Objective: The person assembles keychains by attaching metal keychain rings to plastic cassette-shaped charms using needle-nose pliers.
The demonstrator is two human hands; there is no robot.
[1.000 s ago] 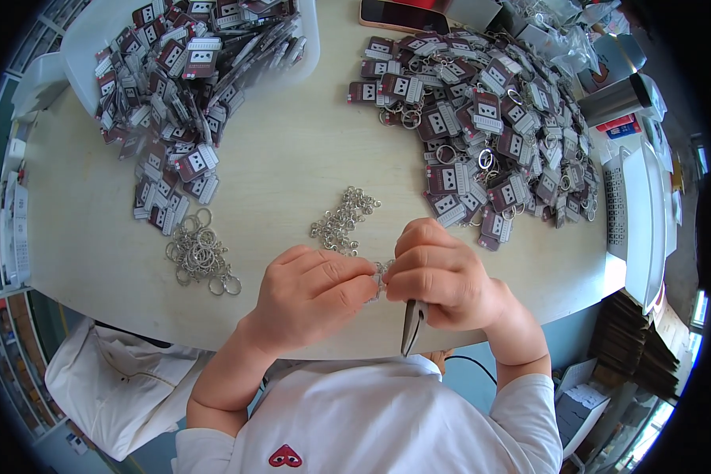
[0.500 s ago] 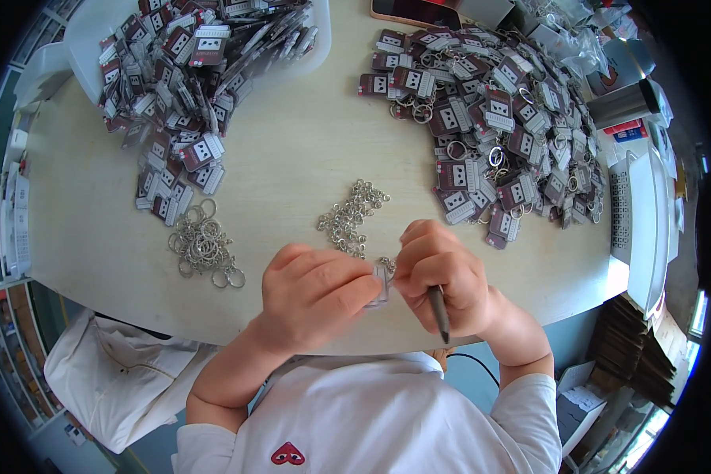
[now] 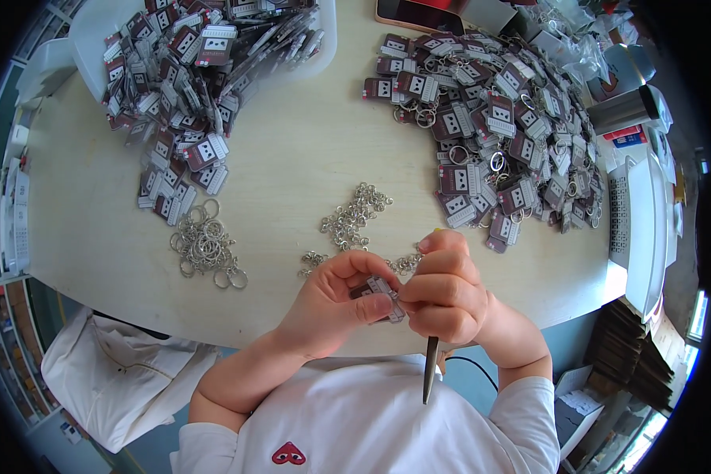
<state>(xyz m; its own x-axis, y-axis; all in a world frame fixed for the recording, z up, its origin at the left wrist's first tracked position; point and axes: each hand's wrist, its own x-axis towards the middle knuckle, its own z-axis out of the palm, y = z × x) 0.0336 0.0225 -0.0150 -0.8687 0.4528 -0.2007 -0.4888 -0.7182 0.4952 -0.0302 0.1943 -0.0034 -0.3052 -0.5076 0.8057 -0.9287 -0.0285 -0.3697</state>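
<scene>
My left hand [image 3: 324, 304] is closed on a small flat keychain charm [image 3: 382, 287], dark with a light grey part, held between thumb and fingers. At the charm's edge, the closed fingertips of my right hand [image 3: 449, 296] meet it. A slim tapered metal tool [image 3: 430, 375] is tucked in the right fist, its dark tip pointing down toward my shirt. Whatever the right fingertips pinch is too small to make out. Just beyond both hands lies a loose pile of small metal rings and links [image 3: 354, 215], partly hidden by the fingers.
Larger split key rings [image 3: 205, 243] lie to the left. A white tub [image 3: 328, 43] at the far left overflows with charms [image 3: 186, 103]. Many charms with rings [image 3: 498, 142] are heaped at the right. A phone [image 3: 419, 14], metal cup [image 3: 624, 110] and white basket [image 3: 644, 229] stand around.
My left hand has turned so its thumb and the charm show. The right hand has rotated, with the tool now pointing more steeply down and showing more of its length.
</scene>
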